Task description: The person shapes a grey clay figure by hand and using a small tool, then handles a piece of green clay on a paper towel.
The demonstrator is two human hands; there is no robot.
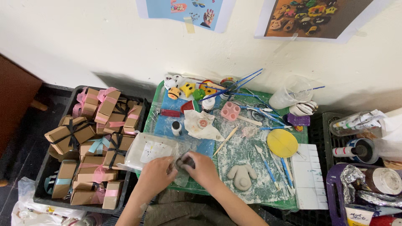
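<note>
Clay, a small dark grey lump [185, 161], sits pinched between your two hands at the near edge of the green cutting mat [234, 155]. Your left hand [155, 175] closes its grip on the lump's left side, fingers curled over a clear plastic bag [153, 151] that lies partly under the lump. Your right hand [204, 168] has its grip shut on the lump's right side, thumb and fingertips pressing it. The lump lies right in the gap where both grips meet, touching each. On the mat, just right of your right hand, lies a flat grey clay figure [242, 175]. A yellow disc [282, 142] rests further right on the mat.
</note>
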